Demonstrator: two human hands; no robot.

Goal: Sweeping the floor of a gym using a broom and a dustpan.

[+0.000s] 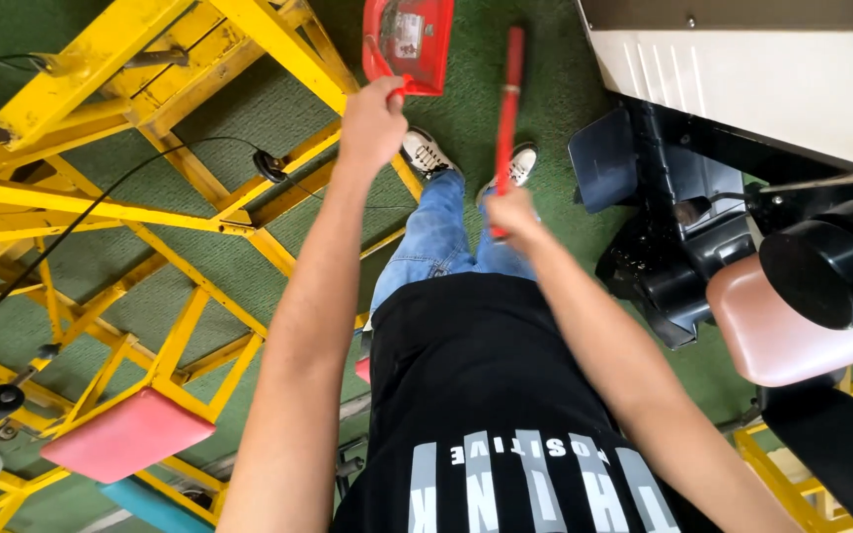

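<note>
My left hand (371, 123) grips the handle of a red dustpan (412, 41), which hangs over the green floor at the top middle. My right hand (510, 212) is closed around a red broom handle (510, 104) that runs upward from the hand, past my white sneakers (426, 153). The broom's head is out of view. Both arms reach forward over my black shirt and blue jeans.
A yellow metal frame (150, 109) with a black cable fills the left side, with a pink pad (125, 434) at its lower part. To the right stands a dark machine (683, 247) with a white housing and a pink padded seat (782, 331). Green carpet (565, 89) lies underfoot.
</note>
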